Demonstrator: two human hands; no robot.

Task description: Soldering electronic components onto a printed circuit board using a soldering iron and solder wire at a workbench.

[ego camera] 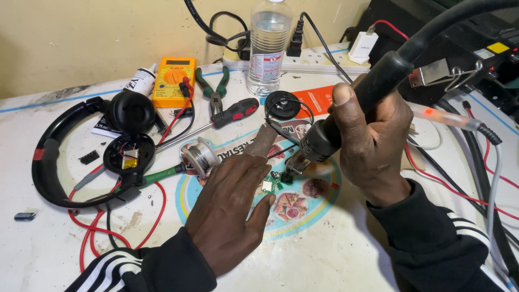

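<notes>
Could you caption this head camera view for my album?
Right hand aims a hot-air tool at a small circuit board steadied by the left hand.

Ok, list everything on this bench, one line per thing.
Black over-ear headphones, opened: one, black, table left.
Yellow digital multimeter: one, yellow, back left.
Clear plastic water bottle: one, clear, back centre.
Green-handled pliers: one, green, beside the bottle.
Black-and-red-handled screwdriver: one, centre.
Silver solder spool: one, silver, by the left hand.
Small green circuit board: one, green, under the nozzle.
White power strip: one, white, back wall.
Black hot-air tool: one, black, in the right hand.
Left hand: flat on the table beside the board.
Right hand: grip closed round the tool.
</notes>
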